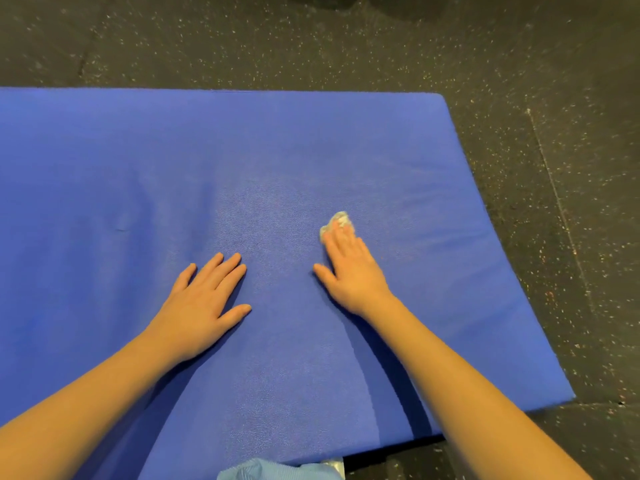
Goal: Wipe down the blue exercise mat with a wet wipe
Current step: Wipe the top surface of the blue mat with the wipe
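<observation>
Blue foam exercise mat (pixel 138 161) lies flat on dark speckled rubber flooring (pixel 519 46), directly before the person. The crumpled white wet wipe (pixel 335 224) sits under the straight fingertips of the right hand (pixel 353 271), pressed to the mat. The left hand (pixel 201 303) rests flat, fingers spread, holding nothing. Recommended: keep pressure even, overlap strokes, brace with the left palm.

Dark speckled floor (pixel 346 46)
The black rubber surface is scattered with pale flecks; a thin seam (pixel 554 188) runs between its tiles at the right, another at upper left, under dim, even light.
</observation>
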`<state>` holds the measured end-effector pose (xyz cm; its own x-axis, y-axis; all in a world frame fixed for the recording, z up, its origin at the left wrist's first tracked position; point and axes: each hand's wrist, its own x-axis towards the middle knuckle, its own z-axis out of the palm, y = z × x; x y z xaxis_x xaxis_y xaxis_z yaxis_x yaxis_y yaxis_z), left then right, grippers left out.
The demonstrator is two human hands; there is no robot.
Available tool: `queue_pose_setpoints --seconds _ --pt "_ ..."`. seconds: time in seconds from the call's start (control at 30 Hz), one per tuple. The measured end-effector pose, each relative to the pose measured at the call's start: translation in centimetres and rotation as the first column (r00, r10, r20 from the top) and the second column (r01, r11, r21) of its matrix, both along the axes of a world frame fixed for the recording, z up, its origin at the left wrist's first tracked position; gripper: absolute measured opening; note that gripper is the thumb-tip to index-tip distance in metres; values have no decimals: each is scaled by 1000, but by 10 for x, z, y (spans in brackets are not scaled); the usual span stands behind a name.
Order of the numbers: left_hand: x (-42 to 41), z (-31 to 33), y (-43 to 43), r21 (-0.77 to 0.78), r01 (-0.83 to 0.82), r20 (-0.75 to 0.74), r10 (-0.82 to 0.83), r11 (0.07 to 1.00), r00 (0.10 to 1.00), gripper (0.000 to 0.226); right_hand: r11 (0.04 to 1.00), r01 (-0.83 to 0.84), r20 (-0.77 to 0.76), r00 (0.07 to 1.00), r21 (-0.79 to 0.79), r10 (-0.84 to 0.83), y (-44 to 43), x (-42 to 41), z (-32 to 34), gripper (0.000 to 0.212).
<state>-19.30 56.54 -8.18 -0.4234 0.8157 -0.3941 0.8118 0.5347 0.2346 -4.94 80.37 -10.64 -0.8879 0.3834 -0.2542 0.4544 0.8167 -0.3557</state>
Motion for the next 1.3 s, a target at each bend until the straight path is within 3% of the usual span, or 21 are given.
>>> queue_pose_setpoints --seconds 0.07,0.13,0.23,0.33,0.5,0.6,0.67,0.73,0.9,0.97,1.13,1.3 --pt "-3 -1 3 1 18 5 -18 1000 1000 112 987 -162 22 987 5 162 8 5 5 76" --pt "-7 -1 4 -3 29 10 -29 1000 1000 112 983 -172 20 985 69 171 36 0 6 77" --pt "-13 0 11 -11 40 9 -40 999 999 112 984 87 63 993 155 -98 75 -18 3 60" --pt "-21 -3 22 -6 25 20 -25 1000 999 111 963 248 69 964 109 -256 73 -37 0 67" --pt "-36 -10 36 3 63 13 -63 998 998 114 988 -124 41 992 92 121 63 -34 2 68" --pt "-46 -13 41 -13 79 18 -79 997 997 114 984 34 55 998 173 -44 91 -42 1 65" --pt "-54 -14 49 -13 44 16 -44 999 999 112 967 177 97 976 184 -197 103 -56 1 66" --pt "-61 -16 55 -21 29 9 -29 999 1000 110 960 233 98 963 153 -249 102 -72 2 67" --pt "-66 -25 52 59 52 -29 -50 997 998 105 993 -57 73 996 105 49 113 -89 4 64" --pt "-65 -26 51 64 61 -42 -58 996 997 98 985 -66 73 996 157 55 133 -98 2 59" --pt "-65 -28 51 93 89 -74 -83 992 994 88 977 174 85 979 122 -185 147 -153 -2 63" --pt "-66 -30 50 106 115 -105 -104 988 989 84 987 -78 108 992 143 63 160 -180 -6 65"
